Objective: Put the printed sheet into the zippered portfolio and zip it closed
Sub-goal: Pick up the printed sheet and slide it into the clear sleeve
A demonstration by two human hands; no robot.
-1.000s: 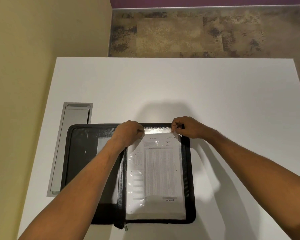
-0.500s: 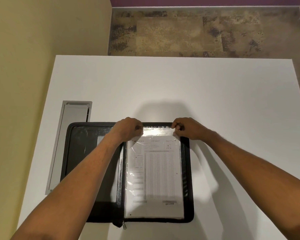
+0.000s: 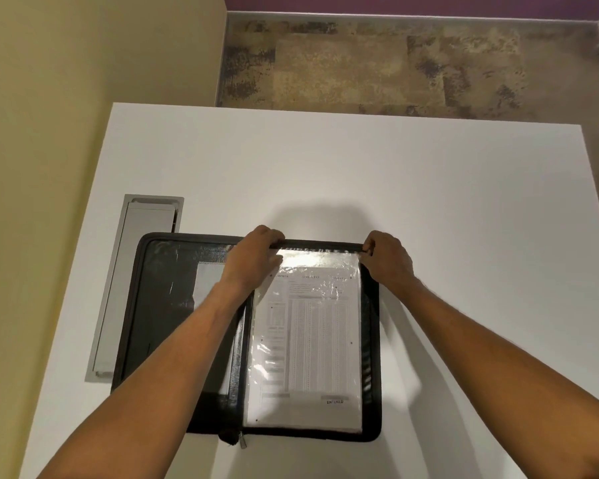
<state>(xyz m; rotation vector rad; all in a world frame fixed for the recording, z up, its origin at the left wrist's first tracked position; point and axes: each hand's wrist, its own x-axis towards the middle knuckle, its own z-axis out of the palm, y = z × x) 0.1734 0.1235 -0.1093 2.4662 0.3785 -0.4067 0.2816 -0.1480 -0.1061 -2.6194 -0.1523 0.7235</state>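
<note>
A black zippered portfolio (image 3: 166, 305) lies open flat on the white table (image 3: 360, 174). Its right half carries a clear plastic sleeve, and the printed sheet (image 3: 312, 344) lies inside that sleeve, with a grid of small print and a label near the bottom. My left hand (image 3: 253, 261) pinches the sleeve's top left corner at the portfolio's far edge. My right hand (image 3: 388, 257) grips the top right corner. The zipper pull (image 3: 242, 440) hangs at the near edge by the spine.
A grey metal cable hatch (image 3: 132, 271) is set into the table left of the portfolio, partly under it. A yellow wall runs along the left. Mottled brown carpet (image 3: 395, 63) lies beyond the table's far edge.
The printed sheet has slid down further into the sleeve, leaving a clear strip at the top. Both hands stayed at the sleeve's top corners, shifting slightly up onto the portfolio's far edge.
</note>
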